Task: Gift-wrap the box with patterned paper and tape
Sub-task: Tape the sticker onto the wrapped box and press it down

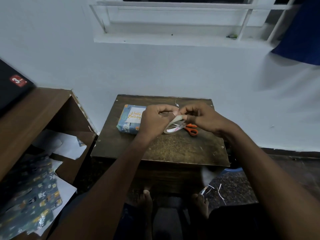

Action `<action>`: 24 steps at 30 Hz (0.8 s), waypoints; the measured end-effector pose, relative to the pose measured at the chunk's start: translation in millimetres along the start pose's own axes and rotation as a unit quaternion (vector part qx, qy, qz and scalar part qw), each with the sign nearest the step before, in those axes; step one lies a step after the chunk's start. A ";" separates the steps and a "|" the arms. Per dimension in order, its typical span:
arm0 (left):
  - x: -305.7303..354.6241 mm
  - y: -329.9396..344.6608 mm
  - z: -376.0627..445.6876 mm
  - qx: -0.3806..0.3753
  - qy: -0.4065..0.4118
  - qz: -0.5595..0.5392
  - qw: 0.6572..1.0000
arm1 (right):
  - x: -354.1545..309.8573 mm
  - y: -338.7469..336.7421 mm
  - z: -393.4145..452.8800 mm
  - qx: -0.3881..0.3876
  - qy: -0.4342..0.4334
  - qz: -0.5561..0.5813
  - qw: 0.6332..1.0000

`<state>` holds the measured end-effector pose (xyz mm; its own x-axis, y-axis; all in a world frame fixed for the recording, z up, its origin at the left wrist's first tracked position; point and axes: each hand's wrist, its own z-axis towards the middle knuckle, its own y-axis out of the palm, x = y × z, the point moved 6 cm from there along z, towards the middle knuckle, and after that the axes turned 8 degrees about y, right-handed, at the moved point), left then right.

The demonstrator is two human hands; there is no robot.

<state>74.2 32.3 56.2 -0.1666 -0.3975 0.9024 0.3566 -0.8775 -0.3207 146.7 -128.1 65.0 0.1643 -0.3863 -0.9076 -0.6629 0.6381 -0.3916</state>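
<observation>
Wrapped gift box: blue patterned paper, "Happy Birthday" label, flat, frame centre. Tape roll: tilted, right of it.

A home room: painted white wall, barred window at the top, worn wooden bench at center, brown shelf unit at left, bare feet on speckled floor.

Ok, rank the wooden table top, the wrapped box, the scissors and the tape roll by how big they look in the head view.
1. wooden table top
2. wrapped box
3 and 4. tape roll and scissors: unsure. Both are partly hidden by the hands, and the roll is held up nearer the camera.
</observation>
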 end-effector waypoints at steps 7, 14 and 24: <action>-8.6 8.0 7.3 -0.015 -0.101 -0.094 0.990 | 0.2 -2.9 2.7 -0.010 -0.003 -0.013 1.000; -3.7 1.9 9.8 0.004 -0.044 -0.041 0.998 | 3.8 -5.4 1.4 -0.013 0.004 0.016 1.000; 8.5 0.4 11.7 0.039 0.016 -0.015 0.999 | 0.5 11.4 11.3 0.105 -0.073 -0.213 0.969</action>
<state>83.7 31.6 67.1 -0.2064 -0.3815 0.9011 0.4210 -0.8659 -0.2702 147.5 -113.4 58.3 0.5016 -0.5560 -0.6628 -0.3513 0.5692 -0.7434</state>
